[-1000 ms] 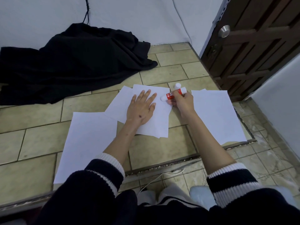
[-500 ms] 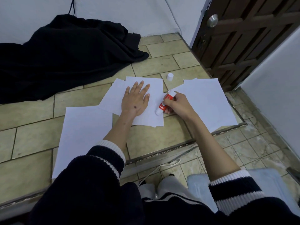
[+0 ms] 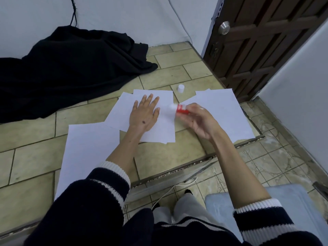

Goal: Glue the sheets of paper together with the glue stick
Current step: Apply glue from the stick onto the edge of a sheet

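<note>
Pressing flat on the white paper sheets [image 3: 156, 125] at the frame's centre, your left hand [image 3: 143, 114] lies with fingers spread wide. Your right hand [image 3: 198, 121] pinches the red-and-white glue stick [image 3: 179, 109] just right of it, its white tip over the paper; contact is too blurred to tell. Its small white cap [image 3: 180, 88] stands on the beige tiled floor [image 3: 35, 135] above.

A single wide-angle view from the person's head looks forward and steeply down at the tiled floor [image 3: 159, 157]. It sits close above the arms; both sleeves fill the bottom edge. The wall [image 3: 124, 15] rises beyond the hands, the door [image 3: 266, 41] far right of them. Straight lines bow near the edges.
</note>
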